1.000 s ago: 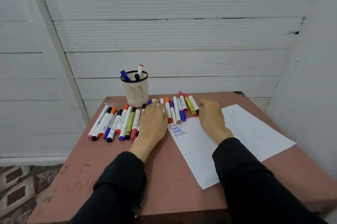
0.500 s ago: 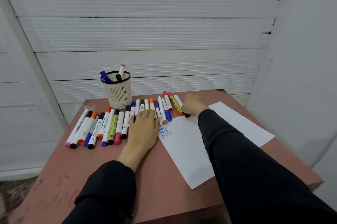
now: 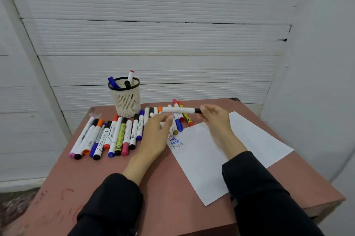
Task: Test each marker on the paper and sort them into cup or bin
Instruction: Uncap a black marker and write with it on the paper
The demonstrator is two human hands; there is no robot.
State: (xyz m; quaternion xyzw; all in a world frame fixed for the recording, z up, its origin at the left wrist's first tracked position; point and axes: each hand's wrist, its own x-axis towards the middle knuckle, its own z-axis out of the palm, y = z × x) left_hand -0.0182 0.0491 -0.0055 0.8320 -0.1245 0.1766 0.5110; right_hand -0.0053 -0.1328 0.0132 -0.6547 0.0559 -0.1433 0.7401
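One white marker (image 3: pixel 178 110) lies level, black cap rightward in right-hand fingers (image 3: pixel 206 110); left relaxed.

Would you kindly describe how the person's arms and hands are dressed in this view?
Both arms wear long, plain black sleeves ending at the wrists. The left hand and right hand are bare: no gloves, and no rings, watch or markings show.

One cup (image 3: pixel 125 101), one paper (image 3: pixel 221 157).

Right hand (image 3: pixel 213 115) raised, fingers pinched, left hand (image 3: pixel 156 132) lifted, fingers relaxed
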